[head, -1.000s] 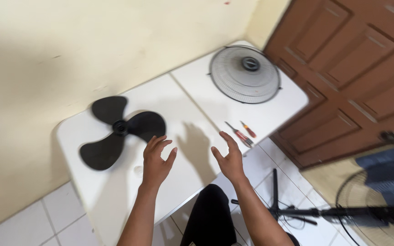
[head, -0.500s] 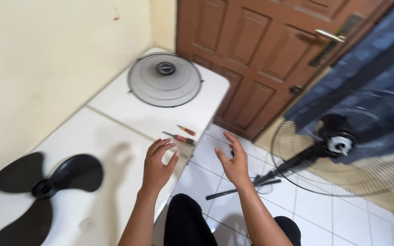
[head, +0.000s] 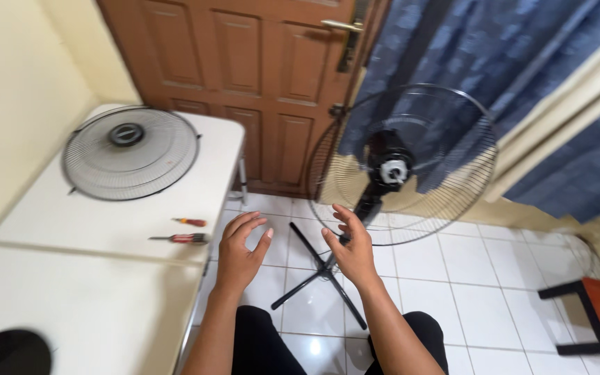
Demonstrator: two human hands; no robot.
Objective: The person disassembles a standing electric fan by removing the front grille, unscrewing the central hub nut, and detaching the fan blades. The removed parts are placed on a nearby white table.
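Both hands empty, fingers spread: left hand [head: 239, 251], right hand [head: 353, 248]. Standing fan [head: 394, 170] on floor just beyond right hand; screwdrivers [head: 182, 237] at tabletop [head: 71, 229] edge, left.

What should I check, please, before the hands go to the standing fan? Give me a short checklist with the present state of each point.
1. Left hand free: ok, open, holds nothing.
2. Right hand free: ok, open, holds nothing.
3. Standing fan upright on the floor: ok.
4. Front of the fan uncovered: ok, the front grille lies on the white table.
5. Screwdrivers at hand: ok, both near the table edge.
6. Fan unplugged: cannot tell.
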